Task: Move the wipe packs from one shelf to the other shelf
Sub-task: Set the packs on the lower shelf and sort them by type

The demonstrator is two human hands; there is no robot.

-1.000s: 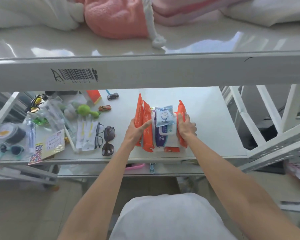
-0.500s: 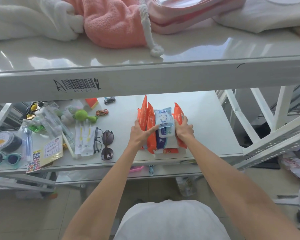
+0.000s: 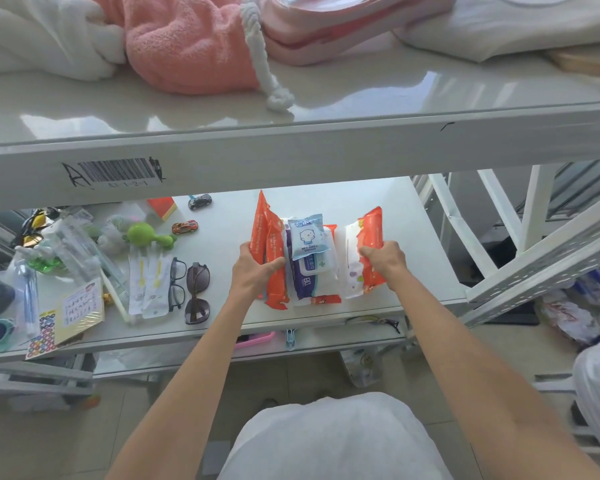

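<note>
Several wipe packs stand on the lower white shelf (image 3: 378, 202). My left hand (image 3: 255, 268) grips two orange packs (image 3: 269, 237) standing on edge at the left of the group. A purple-and-white pack (image 3: 312, 275) with a small blue-and-white pack (image 3: 306, 235) on top lies in the middle. My right hand (image 3: 383, 259) holds an orange-and-white pack (image 3: 359, 247), pulled a little to the right and apart from the rest. The upper white shelf (image 3: 291, 112) spans the view above.
Pink and white towels (image 3: 184, 53) and a white rope (image 3: 267, 74) lie on the upper shelf. Left on the lower shelf are glasses (image 3: 175, 284), sunglasses (image 3: 197, 292), toy cars (image 3: 185, 226), a green toy (image 3: 142, 234) and packets. White frame bars (image 3: 499, 237) stand at the right.
The right hand has drawn the orange-and-white pack away to the right, opening a gap beside the middle packs. The left hand stays on the orange packs. The view tilted slightly upward.
</note>
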